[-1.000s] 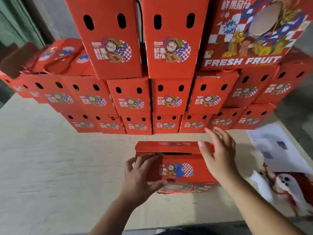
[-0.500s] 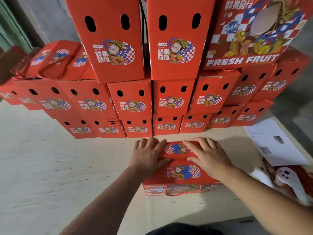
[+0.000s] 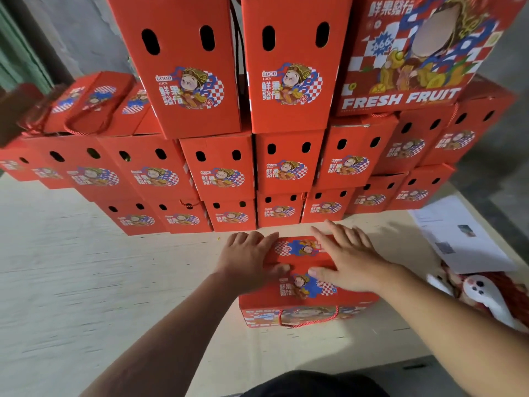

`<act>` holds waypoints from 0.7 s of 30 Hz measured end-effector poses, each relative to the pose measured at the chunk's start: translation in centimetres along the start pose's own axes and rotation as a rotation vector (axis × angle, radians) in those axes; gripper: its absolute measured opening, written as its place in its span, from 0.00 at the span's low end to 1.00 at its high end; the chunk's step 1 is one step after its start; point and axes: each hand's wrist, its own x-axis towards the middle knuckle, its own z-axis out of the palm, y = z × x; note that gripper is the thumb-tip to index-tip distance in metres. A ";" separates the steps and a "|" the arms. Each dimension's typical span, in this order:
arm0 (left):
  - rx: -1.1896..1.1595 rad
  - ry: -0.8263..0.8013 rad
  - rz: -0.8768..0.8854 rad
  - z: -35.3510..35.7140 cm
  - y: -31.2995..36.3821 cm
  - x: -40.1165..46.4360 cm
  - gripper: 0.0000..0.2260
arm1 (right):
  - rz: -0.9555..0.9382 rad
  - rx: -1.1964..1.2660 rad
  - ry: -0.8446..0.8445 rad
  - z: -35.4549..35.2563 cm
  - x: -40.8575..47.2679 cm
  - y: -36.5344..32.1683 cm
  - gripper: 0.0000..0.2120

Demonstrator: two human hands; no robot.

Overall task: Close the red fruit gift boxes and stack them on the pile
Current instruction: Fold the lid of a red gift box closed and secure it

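A red fruit gift box (image 3: pixel 303 285) stands on the wooden platform in front of me, its top flaps folded down and its red rope handle hanging on the near face. My left hand (image 3: pixel 250 257) lies flat on the left part of the top, fingers straight, thumb across the flap seam. On the right part rests my right hand (image 3: pixel 347 260), palm down with fingers spread. Behind the box rises the pile of red boxes (image 3: pixel 223 167), several rows high.
The pale wooden platform (image 3: pixel 86 282) stretches to the left. White paper sheets (image 3: pixel 461 236) lie at the right, with a red and white bundle (image 3: pixel 486 293) just below them. A grey wall and a green door frame stand at the far left.
A second ago the lid flap stood up and my hands were at the box's sides. Both hands have since pushed the flaps down and now lie flat on the top.
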 end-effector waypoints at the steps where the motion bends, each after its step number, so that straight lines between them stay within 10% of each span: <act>1: -0.033 0.026 -0.003 -0.4 -0.2 0.2 0.48 | -0.009 0.042 0.087 -0.7 -0.1 0.2 0.42; 12: 0.096 0.122 -0.043 -0.4 0.6 0.4 0.43 | 0.113 0.164 0.568 6.9 -5.6 -5.2 0.28; 21: -0.009 0.045 -0.021 0.1 0.4 0.6 0.45 | 0.110 0.063 0.252 6.3 -5.8 -5.8 0.50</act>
